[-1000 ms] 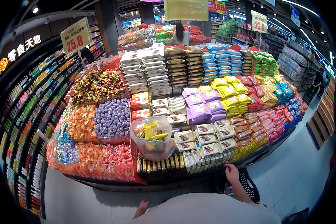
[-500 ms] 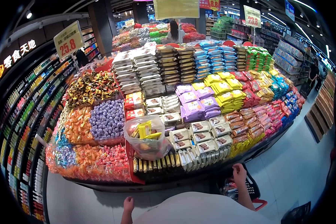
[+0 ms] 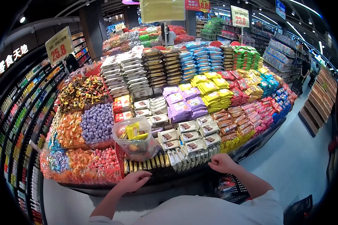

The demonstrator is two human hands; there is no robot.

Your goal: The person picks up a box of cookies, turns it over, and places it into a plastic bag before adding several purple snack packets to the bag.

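Observation:
My left hand [image 3: 136,181] hovers before the front edge of the candy display, its fingers loosely stretched and nothing in them. A row of gold-wrapped bars [image 3: 146,165] lies just above it. My right hand [image 3: 222,163] is curled closed at the front edge, near the white packs of chocolate wafers [image 3: 193,159], with no item visible in it. Between and beyond both hands, a clear plastic bag [image 3: 137,144] holding yellow packets [image 3: 135,131] rests on the goods. Below my right forearm is a dark shopping basket [image 3: 238,191] with packaged items inside.
Purple-wrapped candies [image 3: 97,122] and orange ones [image 3: 69,131] fill the left side; lilac packs [image 3: 180,108] and yellow packs [image 3: 214,90] sit farther back. Price signs [image 3: 59,47] stand above. Tall shelves [image 3: 22,123] line the left, with wooden slatted crates [image 3: 319,101] at the right.
Both my hands have risen forward toward the display's front edge, the left moving right and the right moving left. The view has shifted slightly, so the display appears farther left.

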